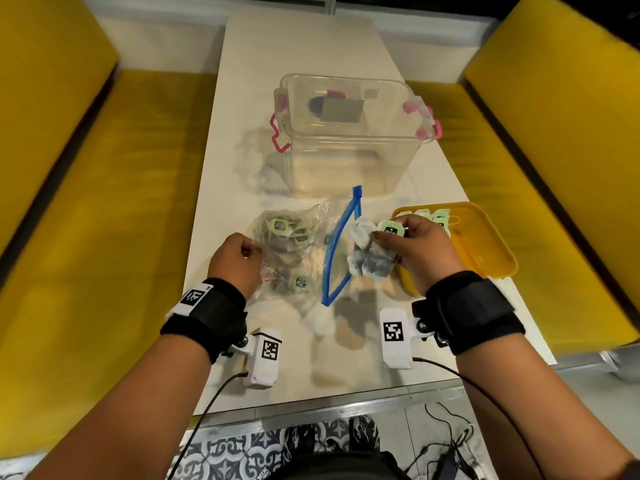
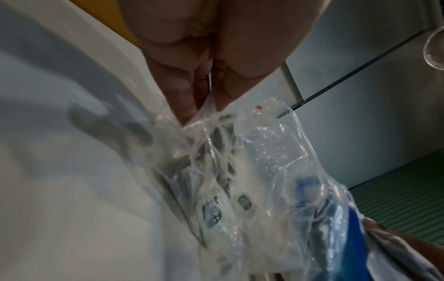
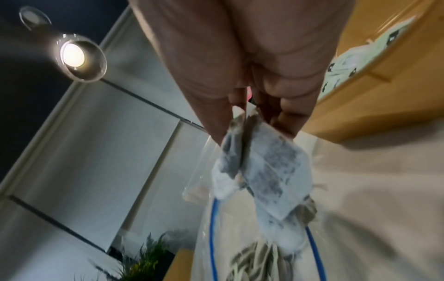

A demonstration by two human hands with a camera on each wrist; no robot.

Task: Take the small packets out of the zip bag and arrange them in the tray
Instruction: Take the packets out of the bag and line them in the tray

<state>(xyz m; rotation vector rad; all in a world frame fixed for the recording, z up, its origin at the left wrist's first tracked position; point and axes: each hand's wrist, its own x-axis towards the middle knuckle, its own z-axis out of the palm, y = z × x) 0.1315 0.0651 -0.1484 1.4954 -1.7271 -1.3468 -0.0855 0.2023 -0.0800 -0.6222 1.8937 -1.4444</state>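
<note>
A clear zip bag (image 1: 294, 251) with a blue zip strip (image 1: 341, 244) lies on the white table, its mouth open toward the right. Several tea-bag packets with green tags (image 1: 280, 226) are still inside. My left hand (image 1: 239, 258) pinches the bag's closed left end (image 2: 204, 114). My right hand (image 1: 412, 247) grips a bunch of white tea-bag packets (image 1: 367, 261) just outside the bag's mouth, a green tag (image 1: 391, 230) showing at my fingers; the same packets (image 3: 261, 167) hang from my fingers in the right wrist view. The yellow tray (image 1: 485, 244) sits to the right with several packets (image 1: 433, 216) at its far end.
A clear plastic storage box (image 1: 349, 133) with pink latches stands behind the bag. Yellow benches (image 1: 86, 188) flank the narrow table on both sides. One loose packet (image 1: 320, 322) lies near the table's front edge. Cables trail off the near edge.
</note>
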